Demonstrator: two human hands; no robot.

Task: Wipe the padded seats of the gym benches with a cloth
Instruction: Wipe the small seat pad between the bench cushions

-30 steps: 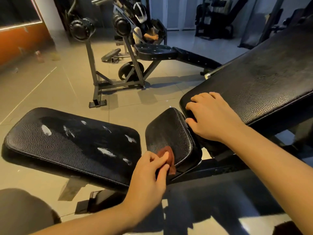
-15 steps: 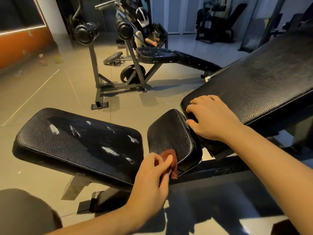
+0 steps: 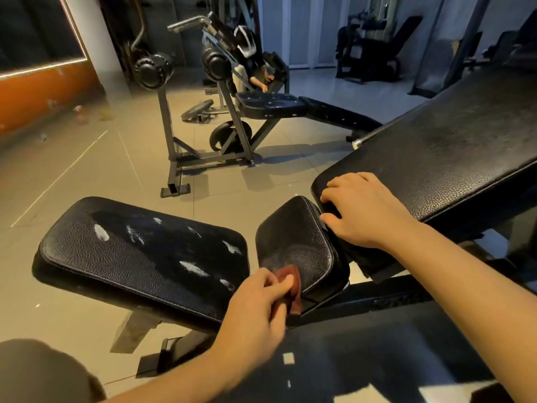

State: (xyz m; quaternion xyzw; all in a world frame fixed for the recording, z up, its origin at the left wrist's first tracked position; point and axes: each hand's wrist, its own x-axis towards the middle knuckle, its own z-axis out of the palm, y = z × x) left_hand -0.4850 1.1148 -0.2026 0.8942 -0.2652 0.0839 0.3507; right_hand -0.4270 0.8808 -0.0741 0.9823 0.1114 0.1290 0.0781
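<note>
While left hand [image 3: 255, 303] pinches cloth [image 3: 290, 282] on small seat pad [image 3: 293, 237], right hand [image 3: 366, 210] grips backrest [image 3: 436, 158] end; adjacent flat pad [image 3: 130, 257] bears white marks [image 3: 190, 267]; wiping judged partway

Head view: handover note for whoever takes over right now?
Left hand pinches the reddish-brown cloth against the near edge of the small seat pad.
Right hand grips the lower end of the inclined back pad, fingers curled over its edge.
Done: a faint wipe smear on the seat pad by the cloth.
Left: rest of that pad, the back pad; the flat bench pad at left shows white marks.
</note>
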